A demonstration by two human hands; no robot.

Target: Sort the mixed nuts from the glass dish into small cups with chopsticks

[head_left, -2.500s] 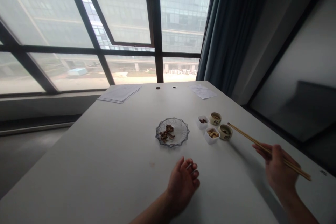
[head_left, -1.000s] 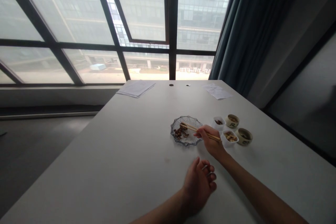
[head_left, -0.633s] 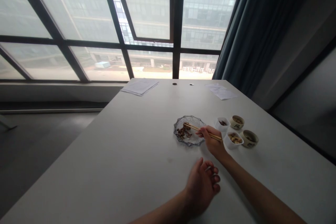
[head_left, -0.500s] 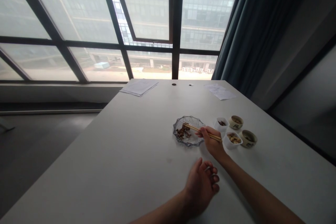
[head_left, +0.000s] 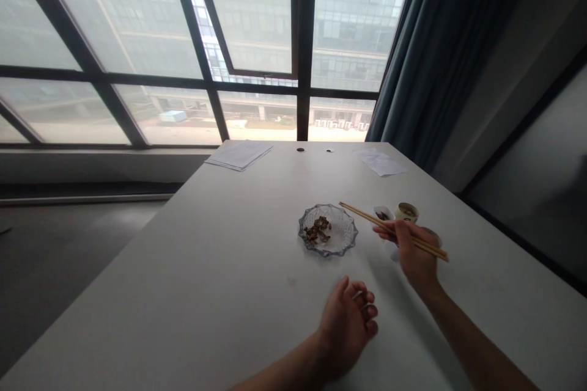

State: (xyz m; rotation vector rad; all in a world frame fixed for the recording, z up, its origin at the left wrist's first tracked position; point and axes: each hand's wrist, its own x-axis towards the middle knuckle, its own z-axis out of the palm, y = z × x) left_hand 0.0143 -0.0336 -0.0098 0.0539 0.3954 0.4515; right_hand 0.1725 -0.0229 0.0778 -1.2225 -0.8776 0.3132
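My right hand (head_left: 415, 256) grips a pair of wooden chopsticks (head_left: 367, 216), raised over the right side of the table. Their tips point left, by the far right rim of a clear glass plate (head_left: 342, 244), with nothing visible between them. Small brown dried pieces (head_left: 317, 231) lie in a heap on the plate's left half. Behind my right hand are a white plastic cup (head_left: 381, 214) with dark pieces and a small ceramic bowl (head_left: 407, 211); another cup and bowl are mostly hidden. On the near tabletop rests my left hand (head_left: 346, 324), empty, fingers loosely curled, thumb apart.
The white table (head_left: 206, 275) reaches to the window. A stack of papers (head_left: 238, 154) lies at its far left, more sheets (head_left: 380, 162) at the far right. Two round holes sit near the far edge. A dark curtain (head_left: 413, 61) hangs at the right.
My right hand has moved right with the chopsticks, away from the brown pieces on the plate, and now covers much of the cups and bowls. My left hand stays in place.
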